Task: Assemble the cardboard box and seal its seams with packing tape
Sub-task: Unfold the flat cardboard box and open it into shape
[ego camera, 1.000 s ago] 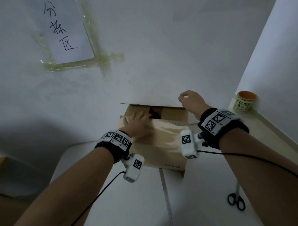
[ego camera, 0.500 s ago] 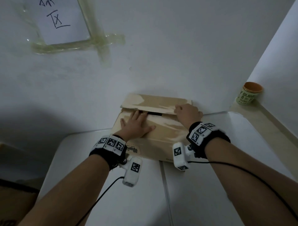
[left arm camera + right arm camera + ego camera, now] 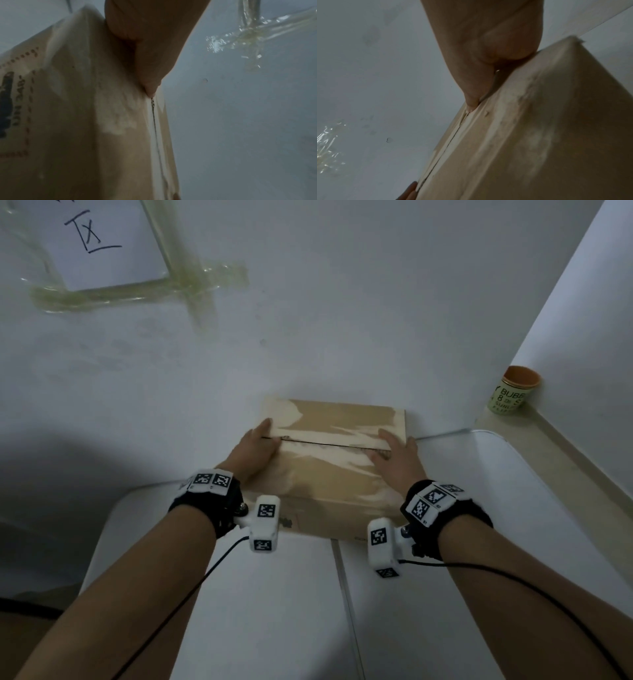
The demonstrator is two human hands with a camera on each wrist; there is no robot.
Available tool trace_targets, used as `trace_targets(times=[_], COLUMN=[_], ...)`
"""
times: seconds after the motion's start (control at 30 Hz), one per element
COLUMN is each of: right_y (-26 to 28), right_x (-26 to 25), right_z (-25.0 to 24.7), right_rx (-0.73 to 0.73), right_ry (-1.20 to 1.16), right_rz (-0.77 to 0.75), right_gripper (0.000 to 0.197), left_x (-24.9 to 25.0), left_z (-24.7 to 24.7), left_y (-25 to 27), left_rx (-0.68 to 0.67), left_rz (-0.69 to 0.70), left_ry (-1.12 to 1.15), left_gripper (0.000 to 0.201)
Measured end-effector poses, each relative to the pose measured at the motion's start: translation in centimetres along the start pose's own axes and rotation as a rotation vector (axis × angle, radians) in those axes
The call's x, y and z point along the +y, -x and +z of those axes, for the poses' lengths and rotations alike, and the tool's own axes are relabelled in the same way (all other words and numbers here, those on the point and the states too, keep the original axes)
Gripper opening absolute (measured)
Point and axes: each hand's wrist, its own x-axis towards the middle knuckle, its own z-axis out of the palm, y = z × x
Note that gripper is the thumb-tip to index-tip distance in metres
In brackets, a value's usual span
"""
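Note:
A brown cardboard box [image 3: 329,463] stands on the white table against the wall, its two top flaps folded down and meeting along a thin dark seam [image 3: 325,444]. My left hand [image 3: 255,448] lies flat on the left end of the top, fingers straight across the seam. My right hand [image 3: 394,455] presses flat on the right end in the same way. In the left wrist view the left hand [image 3: 149,44] touches the box [image 3: 77,121] where the seam begins. In the right wrist view the right hand [image 3: 481,54] rests on the box [image 3: 539,135] at the seam's other end. No tape roll is in view.
A paper cup [image 3: 512,392] stands on the ledge at the right wall. A paper sign [image 3: 99,241] is taped to the wall at upper left. The white table [image 3: 291,611] has a join line running toward me below the box.
The far flap came down and the gap between the flaps closed to a thin line. Both hands slid apart to the two ends of the seam.

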Motion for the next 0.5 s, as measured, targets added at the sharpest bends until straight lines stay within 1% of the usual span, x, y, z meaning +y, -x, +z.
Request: trace_targets(times=[0.1,0.17,0.23,0.3,0.33,0.37,0.4,0.47,0.5], right_y=[-0.1,0.3,0.7,1.0,1.1,1.2,1.6,2.8,3.4], right_x=[0.6,0.6,-0.1,-0.8,-1.0,-0.8,-0.4,1.2,2.2], right_z=[-0.8,-0.8,0.1,1.6,2.4,3.3,4.2,6.1,7.0], right_rx=[0.047,0.058,0.03,-0.035,-0.082,-0.134,-0.188,-0.278,-0.299], right_ry=[0.053,0.097,0.098,0.086,0.077,0.075,0.083,0.131,0.139], right_rz=[-0.013,-0.031,-0.063,-0.101,-0.109,-0.108,-0.101,-0.064,-0.057], right_gripper=[0.057,0.057,0.056,0.055,0.055,0.055,0.055,0.055,0.055], left_x=[0.4,-0.6,-3.2,-6.1,-7.4,-8.2,-8.8,-9.7,-10.1], left_z=[1.8,3.1,3.8,4.0,4.0,3.9,3.7,3.5,3.6], left_y=[1.9,3.2,3.8,4.6,5.0,5.8,6.5,7.4,7.7], left_rx=[0.004,0.014,0.067,0.083,0.085,0.091,0.093,0.077,0.063], left_rz=[0.007,-0.014,-0.053,-0.097,-0.124,-0.143,-0.151,-0.149,-0.146], left_ry=[-0.108,-0.131,-0.074,-0.045,-0.039,-0.042,-0.048,-0.092,-0.1], left_gripper=[0.052,0.045,0.031,0.013,0.009,0.008,0.012,0.026,0.032])
